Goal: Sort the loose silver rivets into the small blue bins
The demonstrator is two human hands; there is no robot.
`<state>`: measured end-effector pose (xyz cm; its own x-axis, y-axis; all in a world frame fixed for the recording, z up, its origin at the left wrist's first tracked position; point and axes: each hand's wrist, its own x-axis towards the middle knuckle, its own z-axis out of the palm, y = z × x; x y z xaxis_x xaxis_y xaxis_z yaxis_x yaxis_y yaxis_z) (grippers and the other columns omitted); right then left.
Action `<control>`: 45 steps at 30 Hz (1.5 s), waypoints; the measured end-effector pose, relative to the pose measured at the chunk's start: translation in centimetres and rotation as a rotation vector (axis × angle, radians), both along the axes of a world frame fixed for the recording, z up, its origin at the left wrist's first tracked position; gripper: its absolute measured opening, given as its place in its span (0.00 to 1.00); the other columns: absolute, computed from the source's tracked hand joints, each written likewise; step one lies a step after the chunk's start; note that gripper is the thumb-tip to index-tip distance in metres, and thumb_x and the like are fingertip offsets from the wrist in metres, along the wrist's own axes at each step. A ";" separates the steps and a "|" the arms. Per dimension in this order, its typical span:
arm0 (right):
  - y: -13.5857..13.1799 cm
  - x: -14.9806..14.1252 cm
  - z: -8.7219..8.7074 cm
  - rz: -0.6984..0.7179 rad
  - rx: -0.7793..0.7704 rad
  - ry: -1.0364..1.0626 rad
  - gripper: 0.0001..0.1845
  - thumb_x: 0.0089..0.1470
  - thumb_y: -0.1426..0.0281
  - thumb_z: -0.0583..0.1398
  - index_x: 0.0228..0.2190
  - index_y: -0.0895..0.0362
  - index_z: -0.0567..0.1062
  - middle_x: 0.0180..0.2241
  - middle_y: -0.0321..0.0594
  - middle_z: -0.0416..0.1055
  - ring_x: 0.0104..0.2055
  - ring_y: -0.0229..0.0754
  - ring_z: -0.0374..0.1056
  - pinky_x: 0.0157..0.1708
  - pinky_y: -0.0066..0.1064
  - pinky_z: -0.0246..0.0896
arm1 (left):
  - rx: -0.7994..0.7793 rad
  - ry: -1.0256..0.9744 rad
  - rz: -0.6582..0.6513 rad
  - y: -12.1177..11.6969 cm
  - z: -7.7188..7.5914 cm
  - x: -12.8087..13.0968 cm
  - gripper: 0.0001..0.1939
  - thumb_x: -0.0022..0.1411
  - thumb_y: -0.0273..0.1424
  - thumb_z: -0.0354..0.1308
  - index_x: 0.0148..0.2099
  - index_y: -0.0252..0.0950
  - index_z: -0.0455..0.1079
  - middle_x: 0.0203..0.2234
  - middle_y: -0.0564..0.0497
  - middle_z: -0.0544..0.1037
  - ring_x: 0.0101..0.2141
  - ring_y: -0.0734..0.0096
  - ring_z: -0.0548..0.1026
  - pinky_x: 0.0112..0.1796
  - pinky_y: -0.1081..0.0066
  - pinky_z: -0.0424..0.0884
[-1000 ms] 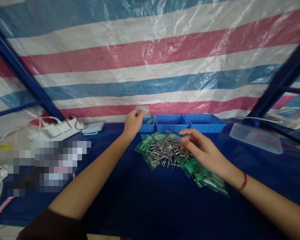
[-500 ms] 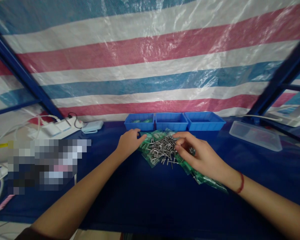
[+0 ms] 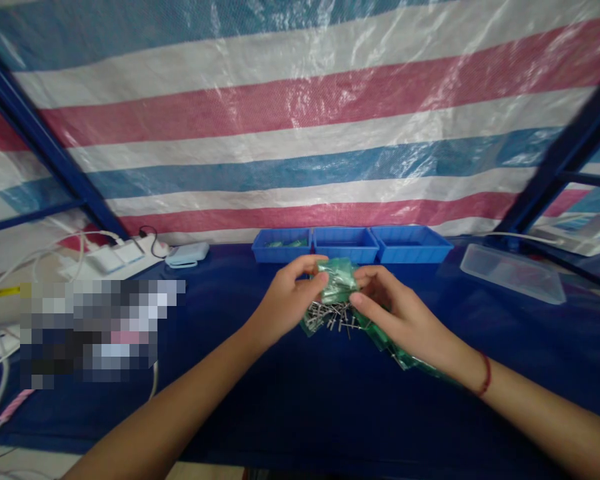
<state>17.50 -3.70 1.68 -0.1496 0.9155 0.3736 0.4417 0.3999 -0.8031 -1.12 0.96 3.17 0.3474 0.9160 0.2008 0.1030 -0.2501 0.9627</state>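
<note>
A small green plastic bag [image 3: 337,280] is pinched between the thumb and fingers of my left hand [image 3: 291,293], raised over a pile of metal blind rivets [image 3: 333,315]. My right hand [image 3: 397,307] has its fingers curled at the bag's right edge, index finger and thumb against it. Whether a rivet is also in these fingers is hidden. The bag and both hands cover most of the pile. More green bags [image 3: 380,335] lie under and beside the rivets, running out beneath my right wrist.
Behind the pile stand three blue bins: the left bin [image 3: 281,253] holds green bags, beside the middle bin [image 3: 345,252] and right bin [image 3: 413,253]. A clear plastic lid [image 3: 513,275] lies right. A power strip [image 3: 115,257] with cables and a light-blue device [image 3: 187,255] are left.
My left hand has picked up a green bag and moved right, bringing it over the rivets. My right hand stays almost in place, its fingertips now at the bag's edge.
</note>
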 end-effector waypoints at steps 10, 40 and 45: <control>0.0 -0.2 0.6 0.050 -0.116 0.231 0.14 0.52 0.59 0.59 0.31 0.54 0.61 0.19 0.29 0.63 0.19 0.32 0.59 0.18 0.25 0.52 | -0.250 -0.106 -0.268 -1.6 -1.6 1.6 0.17 0.56 0.39 0.59 0.44 0.33 0.69 0.32 0.48 0.75 0.29 0.71 0.75 0.28 0.73 0.69; -1.2 0.8 1.5 0.180 0.469 -0.407 0.12 0.54 0.72 0.55 0.41 0.51 0.70 0.29 0.38 0.72 0.27 0.39 0.68 0.26 0.31 0.64 | -0.391 -0.276 -0.370 -1.5 -1.8 1.5 0.21 0.52 0.48 0.60 0.32 0.33 0.65 0.21 0.54 0.69 0.21 0.79 0.66 0.25 0.75 0.59; -1.0 0.2 0.6 0.118 0.309 -0.273 0.07 0.55 0.71 0.56 0.37 0.52 0.71 0.32 0.37 0.74 0.30 0.37 0.70 0.29 0.28 0.64 | -0.221 -0.210 -0.277 -1.5 -1.9 1.5 0.20 0.53 0.47 0.59 0.32 0.32 0.66 0.22 0.54 0.68 0.22 0.79 0.64 0.26 0.75 0.61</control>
<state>17.72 -4.68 2.27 -0.3782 0.7374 0.5597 0.5583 0.6640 -0.4975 0.39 -0.50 1.24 0.5595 0.8225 0.1023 -0.1441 -0.0251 0.9892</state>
